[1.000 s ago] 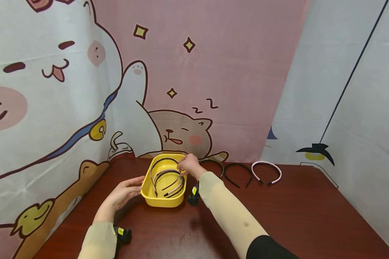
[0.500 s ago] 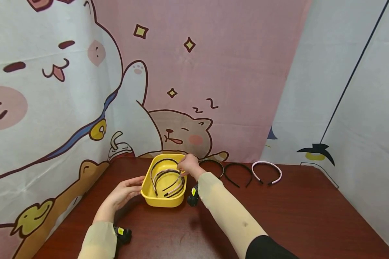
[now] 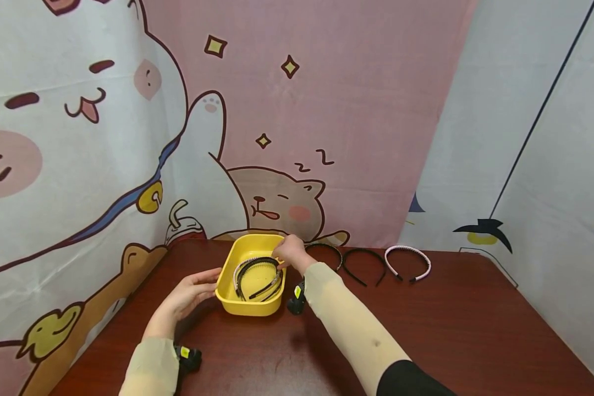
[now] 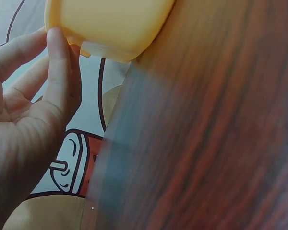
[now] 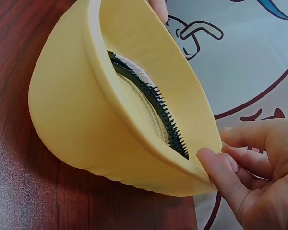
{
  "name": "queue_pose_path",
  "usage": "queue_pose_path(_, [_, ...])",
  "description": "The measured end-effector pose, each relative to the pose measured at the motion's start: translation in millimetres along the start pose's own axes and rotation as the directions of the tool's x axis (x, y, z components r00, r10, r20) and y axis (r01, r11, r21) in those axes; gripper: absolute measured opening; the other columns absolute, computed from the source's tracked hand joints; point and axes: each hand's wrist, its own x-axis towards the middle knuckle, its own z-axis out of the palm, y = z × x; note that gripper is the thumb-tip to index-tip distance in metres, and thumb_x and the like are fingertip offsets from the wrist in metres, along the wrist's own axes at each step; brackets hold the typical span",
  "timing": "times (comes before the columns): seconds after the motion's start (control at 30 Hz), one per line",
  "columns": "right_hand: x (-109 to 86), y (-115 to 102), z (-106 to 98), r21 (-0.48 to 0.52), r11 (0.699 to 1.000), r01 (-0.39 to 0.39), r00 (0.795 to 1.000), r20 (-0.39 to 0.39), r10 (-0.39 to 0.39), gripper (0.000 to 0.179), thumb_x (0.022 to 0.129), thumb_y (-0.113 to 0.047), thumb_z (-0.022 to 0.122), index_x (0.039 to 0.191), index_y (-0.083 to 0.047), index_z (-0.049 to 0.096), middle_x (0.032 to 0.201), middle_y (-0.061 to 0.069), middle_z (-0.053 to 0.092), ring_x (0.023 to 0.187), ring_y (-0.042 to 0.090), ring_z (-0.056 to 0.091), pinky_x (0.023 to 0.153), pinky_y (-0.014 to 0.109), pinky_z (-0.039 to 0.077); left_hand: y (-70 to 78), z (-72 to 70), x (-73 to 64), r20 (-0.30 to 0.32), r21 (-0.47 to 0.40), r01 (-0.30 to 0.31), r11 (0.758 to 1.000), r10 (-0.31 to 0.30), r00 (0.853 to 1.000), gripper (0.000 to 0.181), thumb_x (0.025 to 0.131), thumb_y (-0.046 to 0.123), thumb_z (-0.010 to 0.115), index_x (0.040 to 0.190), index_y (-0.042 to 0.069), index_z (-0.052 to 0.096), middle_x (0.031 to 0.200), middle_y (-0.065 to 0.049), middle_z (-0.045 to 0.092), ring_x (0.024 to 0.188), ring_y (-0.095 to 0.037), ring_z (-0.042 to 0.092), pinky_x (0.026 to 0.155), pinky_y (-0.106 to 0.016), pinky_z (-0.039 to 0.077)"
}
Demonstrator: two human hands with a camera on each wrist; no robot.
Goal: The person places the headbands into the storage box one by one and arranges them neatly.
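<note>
Yellow tub (headbands inside) between left hand and right hand.

A printed fabric backdrop rises behind the red-brown wooden table. On it sleeps a tan cartoon animal. Above that sleeper are yellow four-pointed stars — three of them, on pink. Left of it looms a white cartoon cat with a yellow bell; farther left and lower, a yellow-green duck. Well to the sleeper's right — a black-and-yellow printed shape.
</note>
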Motion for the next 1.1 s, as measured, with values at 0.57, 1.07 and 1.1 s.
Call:
queue_pose_path(0.57, [-7.2,-9.9,-42.6,0.008,1.0,0.001,0.999,-0.04,0.0,0.014,0.084,-0.003,0.071,0.095,0.007,0.07,0.094,0.018,0.064,0.087,0.036,0.065,0.072,0.046,0.057,-0.9,-1.0,-0.8,0.014,0.033,-0.007,0.999,0.007,1.0,0.058,0.094,-0.001,0.058,0.145,-0.011,0.033,0.135,-0.027,0.048,0.107,-0.02,0.061,0.088,-0.028,0.052])
queue_pose_path(1.07, [-8.9,-4.8,-126.5,0.037,0.998,-0.04,0.996,-0.077,0.043,0.034,0.085,-0.013,0.071,0.111,0.007,0.064,0.094,0.017,0.064,0.081,0.027,0.062,0.073,0.04,0.058,0.3,-1.7,-2.1,0.018,0.028,0.001,1.0,-0.001,1.0,0.059,0.094,0.0,0.058,0.145,-0.01,0.032,0.135,-0.025,0.049,0.107,-0.021,0.062,0.088,-0.029,0.052])
queue_pose_path(1.1, [-8.9,-3.0,-133.2,0.037,0.999,-0.04,0.996,-0.082,0.043,0.036,0.085,-0.013,0.071,0.113,0.008,0.063,0.09,0.014,0.064,0.078,0.025,0.062,0.073,0.04,0.058,0.1,-1.7,-2.1,0.02,0.029,-0.001,1.0,0.0,1.0,0.059,0.094,0.0,0.058,0.145,-0.01,0.032,0.135,-0.025,0.05,0.107,-0.021,0.062,0.088,-0.029,0.052])
